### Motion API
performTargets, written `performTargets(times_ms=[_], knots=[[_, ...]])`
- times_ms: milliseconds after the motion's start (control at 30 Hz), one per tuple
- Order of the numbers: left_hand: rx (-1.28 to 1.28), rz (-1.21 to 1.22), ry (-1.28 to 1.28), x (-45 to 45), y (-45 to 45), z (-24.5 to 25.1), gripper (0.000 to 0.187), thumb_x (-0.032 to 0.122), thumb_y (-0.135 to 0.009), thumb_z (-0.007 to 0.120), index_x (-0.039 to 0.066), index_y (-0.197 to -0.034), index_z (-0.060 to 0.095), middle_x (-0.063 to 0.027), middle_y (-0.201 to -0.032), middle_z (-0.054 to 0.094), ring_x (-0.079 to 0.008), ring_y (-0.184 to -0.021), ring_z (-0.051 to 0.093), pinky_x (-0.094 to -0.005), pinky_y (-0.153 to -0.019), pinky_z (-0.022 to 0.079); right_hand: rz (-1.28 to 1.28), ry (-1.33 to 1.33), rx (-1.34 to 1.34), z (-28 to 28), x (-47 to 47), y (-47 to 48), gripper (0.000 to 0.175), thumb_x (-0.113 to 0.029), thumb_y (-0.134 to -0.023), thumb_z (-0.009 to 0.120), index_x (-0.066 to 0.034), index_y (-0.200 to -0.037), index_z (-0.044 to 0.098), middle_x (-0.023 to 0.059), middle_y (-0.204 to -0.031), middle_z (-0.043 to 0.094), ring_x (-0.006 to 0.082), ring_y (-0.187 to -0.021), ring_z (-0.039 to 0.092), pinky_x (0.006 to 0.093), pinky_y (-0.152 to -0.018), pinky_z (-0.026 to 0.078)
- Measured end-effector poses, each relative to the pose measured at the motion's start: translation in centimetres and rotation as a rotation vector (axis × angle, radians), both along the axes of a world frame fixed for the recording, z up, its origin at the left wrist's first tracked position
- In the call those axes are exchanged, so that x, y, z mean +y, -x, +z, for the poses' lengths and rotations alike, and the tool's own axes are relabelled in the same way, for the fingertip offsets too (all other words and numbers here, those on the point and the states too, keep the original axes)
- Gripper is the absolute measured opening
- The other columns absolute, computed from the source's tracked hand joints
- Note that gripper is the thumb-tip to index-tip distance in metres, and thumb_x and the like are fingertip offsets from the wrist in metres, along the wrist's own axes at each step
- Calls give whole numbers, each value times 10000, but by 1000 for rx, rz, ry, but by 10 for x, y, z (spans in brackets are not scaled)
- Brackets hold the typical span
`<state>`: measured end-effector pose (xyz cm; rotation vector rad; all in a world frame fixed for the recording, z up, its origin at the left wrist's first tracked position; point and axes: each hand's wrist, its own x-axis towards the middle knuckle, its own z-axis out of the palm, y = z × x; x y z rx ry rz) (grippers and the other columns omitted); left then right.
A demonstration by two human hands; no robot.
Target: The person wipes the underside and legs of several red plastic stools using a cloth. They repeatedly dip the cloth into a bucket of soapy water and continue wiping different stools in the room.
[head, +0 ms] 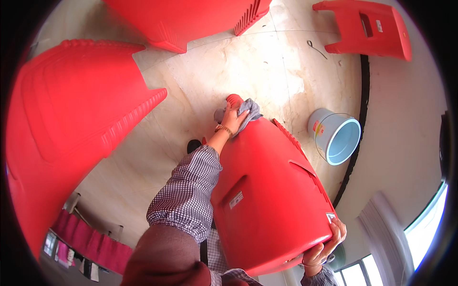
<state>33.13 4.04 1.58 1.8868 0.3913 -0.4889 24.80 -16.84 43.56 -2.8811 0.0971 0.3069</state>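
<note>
A grey cloth [250, 109] is bunched under my left hand [233, 119], which presses it around the far leg end of a tilted red plastic stool [264, 178]. Layered edges along its right side suggest several nested stools. The stool's flat outer face carries a slot and a printed label. My right hand [327, 241] grips the near right corner of the stool, thumb and fingers around the edge. A watch is on my left wrist, and a checked sleeve cover reaches up that forearm.
A light blue bucket [331, 137] with a wire handle is on the marbled floor at right. Large red plastic stools stand at left [71, 103] and at the top [200, 18]. Another red stool [379, 28] lies top right, near a thin dark loop [316, 49] and the wall.
</note>
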Motion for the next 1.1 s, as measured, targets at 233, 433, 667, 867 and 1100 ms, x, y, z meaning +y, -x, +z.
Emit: performTargets(times_ms=[233,433,667,867,1100], knots=[[-122,-72,143,22,9,122,483,368,-837,616,101,-1236,564,-152,-1072,631,-327,-1059,512,-402,-938,384,55,9,-32,0,0,0,652,-577,-916,316,-9,-1191,479,172,-1202,470,307,-1141,435,441,-1005,302],[-482,-359,580,31,46,328,418,335,-811,662,133,-1175,619,-54,-1132,630,-239,-900,538,-365,-876,427,89,49,-109,-3,1,-1,509,-459,-909,388,-29,-1151,517,175,-1130,543,328,-1078,488,442,-982,293],[-295,-220,45,2,37,229,430,471,-878,529,101,-1049,665,-66,-1005,669,-296,-934,537,-387,-892,426,96,66,-161,-8,-3,5,530,-474,-923,369,-30,-1173,516,158,-1127,542,316,-1073,488,426,-976,300],[-393,129,-105,24,109,161,334,291,-881,569,46,-1102,619,-198,-899,634,-361,-787,582,-411,-739,447,147,41,-201,-11,-8,5,510,-423,-947,350,-6,-1200,499,153,-1135,529,312,-1083,477,421,-975,304],[107,453,84,37,254,245,410,311,-864,588,-37,-1079,591,-266,-741,586,-409,-622,576,-418,-602,473,163,-4,-222,-11,-8,7,501,-418,-956,365,-15,-1223,494,167,-1138,539,327,-1072,495,430,-967,328]])
